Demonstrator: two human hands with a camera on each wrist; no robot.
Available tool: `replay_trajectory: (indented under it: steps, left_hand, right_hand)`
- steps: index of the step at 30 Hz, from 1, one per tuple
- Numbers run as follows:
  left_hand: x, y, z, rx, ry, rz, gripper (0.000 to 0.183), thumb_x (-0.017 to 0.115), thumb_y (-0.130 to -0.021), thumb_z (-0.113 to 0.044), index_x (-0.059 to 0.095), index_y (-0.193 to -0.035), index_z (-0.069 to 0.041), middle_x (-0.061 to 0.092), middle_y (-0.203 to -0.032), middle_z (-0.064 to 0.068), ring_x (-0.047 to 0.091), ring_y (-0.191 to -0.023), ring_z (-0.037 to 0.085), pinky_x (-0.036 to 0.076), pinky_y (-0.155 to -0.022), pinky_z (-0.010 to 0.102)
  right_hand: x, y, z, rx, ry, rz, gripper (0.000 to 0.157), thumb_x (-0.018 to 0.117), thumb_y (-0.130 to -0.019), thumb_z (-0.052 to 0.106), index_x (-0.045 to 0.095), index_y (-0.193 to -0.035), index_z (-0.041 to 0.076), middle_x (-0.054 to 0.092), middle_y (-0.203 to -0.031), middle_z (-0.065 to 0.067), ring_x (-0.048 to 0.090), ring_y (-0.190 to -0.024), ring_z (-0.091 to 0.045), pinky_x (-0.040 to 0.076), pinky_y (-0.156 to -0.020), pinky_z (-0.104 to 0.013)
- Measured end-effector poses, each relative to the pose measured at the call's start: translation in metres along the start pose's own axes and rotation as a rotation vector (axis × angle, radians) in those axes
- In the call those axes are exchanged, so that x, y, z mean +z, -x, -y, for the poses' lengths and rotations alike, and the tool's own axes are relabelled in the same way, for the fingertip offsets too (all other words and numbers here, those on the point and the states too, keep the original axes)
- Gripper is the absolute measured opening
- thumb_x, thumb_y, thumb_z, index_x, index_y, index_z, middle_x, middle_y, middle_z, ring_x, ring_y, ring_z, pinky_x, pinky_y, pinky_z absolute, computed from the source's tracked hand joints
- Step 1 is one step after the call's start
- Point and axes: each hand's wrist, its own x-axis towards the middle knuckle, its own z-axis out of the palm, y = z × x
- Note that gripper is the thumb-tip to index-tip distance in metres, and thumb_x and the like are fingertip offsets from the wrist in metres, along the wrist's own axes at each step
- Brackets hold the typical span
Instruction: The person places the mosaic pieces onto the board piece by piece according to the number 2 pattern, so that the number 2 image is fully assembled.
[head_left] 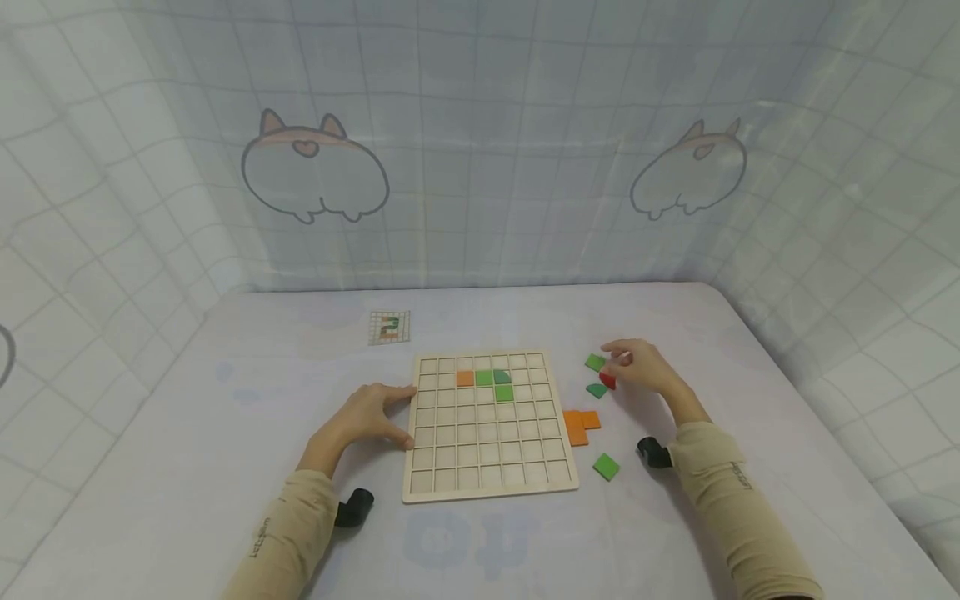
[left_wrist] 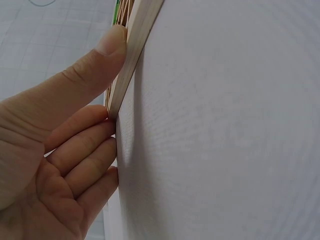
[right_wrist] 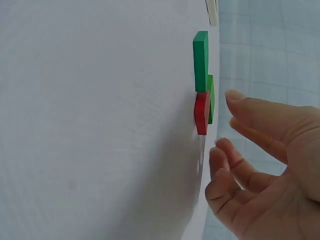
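Along the left edge of a wooden grid board (head_left: 467, 456), my left hand (head_left: 367, 414) touches the frame with spread thumb and fingers. In the left wrist view the thumb (left_wrist: 92, 72) lies against the board's side. An orange square (head_left: 465, 378), two light green squares (head_left: 504, 392) and a dark green rounded piece (head_left: 502, 377) sit in cells near the board's top. My right hand (head_left: 639, 367), fingers loosely bent and holding nothing, hovers over a red rounded piece (right_wrist: 201, 113). Beside that piece lie a dark green rounded piece (head_left: 597, 390) and a light green square (head_left: 596, 362).
Orange pieces (head_left: 576, 429) lie against the board's right edge. Another green square (head_left: 606, 467) lies nearer the front. A small pattern card (head_left: 389, 327) lies behind the board to the left. A tile-patterned curtain (head_left: 480, 167) hangs behind the white-covered table (head_left: 225, 450).
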Motion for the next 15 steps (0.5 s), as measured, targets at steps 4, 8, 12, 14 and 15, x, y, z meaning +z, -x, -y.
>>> replay_trajectory:
  steps: [4, 8, 12, 14, 15]
  left_hand:
    - [0.001, 0.0008, 0.0011, -0.003, -0.001, 0.009, 0.088, 0.089, -0.055, -0.031, 0.055, -0.13, -0.001, 0.051, -0.134, 0.021, 0.042, -0.127, 0.041, 0.035, -0.106, 0.053]
    - [0.0008, 0.0014, 0.001, -0.008, 0.003, 0.01, 0.088, 0.089, -0.055, -0.03, 0.055, -0.13, -0.001, 0.051, -0.134, 0.021, 0.042, -0.127, 0.042, 0.035, -0.106, 0.053]
    - [0.0004, 0.0012, 0.0008, -0.015, 0.004, 0.007, 0.087, 0.089, -0.055, -0.029, 0.054, -0.131, -0.002, 0.05, -0.135, 0.021, 0.042, -0.128, 0.041, 0.035, -0.106, 0.053]
    - [0.0002, 0.0013, 0.0003, -0.013, 0.0, 0.005, 0.087, 0.089, -0.055, -0.029, 0.054, -0.13, -0.002, 0.051, -0.134, 0.021, 0.042, -0.127, 0.042, 0.035, -0.106, 0.054]
    - [0.0001, 0.0014, 0.0, -0.013, -0.001, 0.003, 0.087, 0.089, -0.055, -0.029, 0.055, -0.13, -0.002, 0.051, -0.134, 0.021, 0.042, -0.127, 0.042, 0.035, -0.106, 0.054]
  right_hand:
    - [0.0026, -0.0027, 0.0009, 0.01, 0.012, 0.036, 0.04, 0.066, -0.085, 0.011, 0.058, -0.119, -0.007, 0.06, -0.109, -0.027, 0.056, -0.084, -0.029, 0.053, -0.07, -0.036]
    - [0.0042, -0.0048, 0.0003, 0.01, 0.033, 0.058, 0.04, 0.067, -0.084, 0.012, 0.058, -0.119, -0.007, 0.06, -0.111, -0.028, 0.055, -0.084, -0.027, 0.052, -0.071, -0.036]
    - [0.0038, -0.005, 0.0005, -0.005, 0.042, 0.074, 0.041, 0.067, -0.084, 0.012, 0.059, -0.119, -0.008, 0.059, -0.113, -0.03, 0.055, -0.084, -0.028, 0.052, -0.071, -0.036]
    - [0.0034, -0.0048, 0.0009, 0.0, 0.045, 0.085, 0.042, 0.069, -0.083, 0.012, 0.058, -0.12, -0.007, 0.058, -0.113, -0.031, 0.056, -0.085, -0.029, 0.052, -0.073, -0.037]
    - [0.0032, -0.0048, 0.0005, 0.002, 0.045, 0.089, 0.043, 0.069, -0.083, 0.013, 0.058, -0.12, -0.007, 0.058, -0.113, -0.03, 0.057, -0.086, -0.029, 0.053, -0.074, -0.038]
